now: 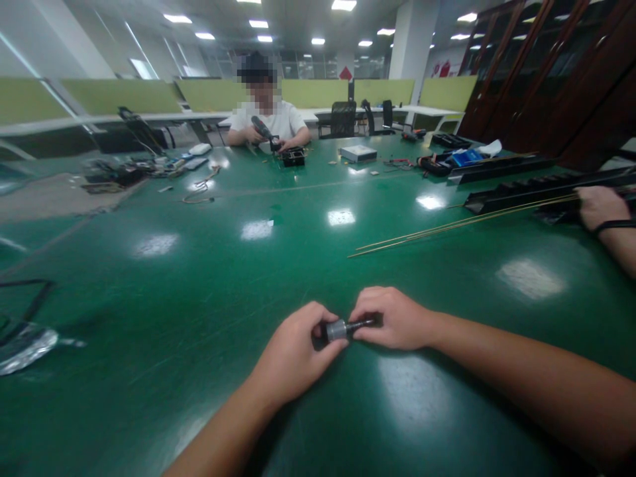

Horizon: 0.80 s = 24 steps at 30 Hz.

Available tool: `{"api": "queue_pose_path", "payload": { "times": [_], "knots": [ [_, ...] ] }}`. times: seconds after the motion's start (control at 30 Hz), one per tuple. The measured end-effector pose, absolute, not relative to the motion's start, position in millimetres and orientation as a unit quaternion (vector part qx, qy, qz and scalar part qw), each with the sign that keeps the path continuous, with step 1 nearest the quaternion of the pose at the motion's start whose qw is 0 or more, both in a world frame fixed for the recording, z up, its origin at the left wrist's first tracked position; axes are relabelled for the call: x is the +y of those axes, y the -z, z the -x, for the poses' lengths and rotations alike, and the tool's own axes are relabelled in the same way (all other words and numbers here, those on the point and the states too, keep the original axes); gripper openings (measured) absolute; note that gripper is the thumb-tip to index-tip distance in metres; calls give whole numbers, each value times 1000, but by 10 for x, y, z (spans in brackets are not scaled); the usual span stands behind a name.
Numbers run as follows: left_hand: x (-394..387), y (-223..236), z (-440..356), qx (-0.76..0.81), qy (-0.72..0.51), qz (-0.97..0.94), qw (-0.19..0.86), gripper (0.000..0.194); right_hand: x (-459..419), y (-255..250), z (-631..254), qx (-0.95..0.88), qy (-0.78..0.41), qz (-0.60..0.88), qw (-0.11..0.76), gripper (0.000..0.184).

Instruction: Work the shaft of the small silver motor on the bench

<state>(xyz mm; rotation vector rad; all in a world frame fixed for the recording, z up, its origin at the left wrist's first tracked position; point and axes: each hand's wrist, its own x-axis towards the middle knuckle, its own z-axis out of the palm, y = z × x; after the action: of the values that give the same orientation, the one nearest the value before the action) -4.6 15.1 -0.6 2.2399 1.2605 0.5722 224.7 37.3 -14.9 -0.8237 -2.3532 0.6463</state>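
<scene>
A short black and grey cylindrical tool [336, 330] with a narrow dark shaft lies sideways between my hands, low over the green table [199, 331]. My left hand [301, 341] is wrapped round its thicker end, thumb in front and fingers behind. The fingers of my right hand [395, 319] pinch the thin shaft on the other side. My palms and fingers hide parts of the tool, so its exact kind does not show.
Thin brass-coloured rods [422, 232] reach across from another person's hand [599, 207] beside black rails [527, 189]. Across the table, a person [268, 126] holds a power tool [262, 127] over a black part [293, 157]. A flat box [358, 154] and cable [199, 189] lie mid-table.
</scene>
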Motion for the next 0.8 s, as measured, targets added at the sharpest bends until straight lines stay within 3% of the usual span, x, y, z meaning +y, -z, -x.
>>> {"api": "queue_pose_path", "payload": {
  "times": [0.8],
  "knots": [
    [144, -11, 52, 468, -201, -825, 245, 14, 389, 170, -2251, -874, -220, 331, 280, 11]
  ]
}}
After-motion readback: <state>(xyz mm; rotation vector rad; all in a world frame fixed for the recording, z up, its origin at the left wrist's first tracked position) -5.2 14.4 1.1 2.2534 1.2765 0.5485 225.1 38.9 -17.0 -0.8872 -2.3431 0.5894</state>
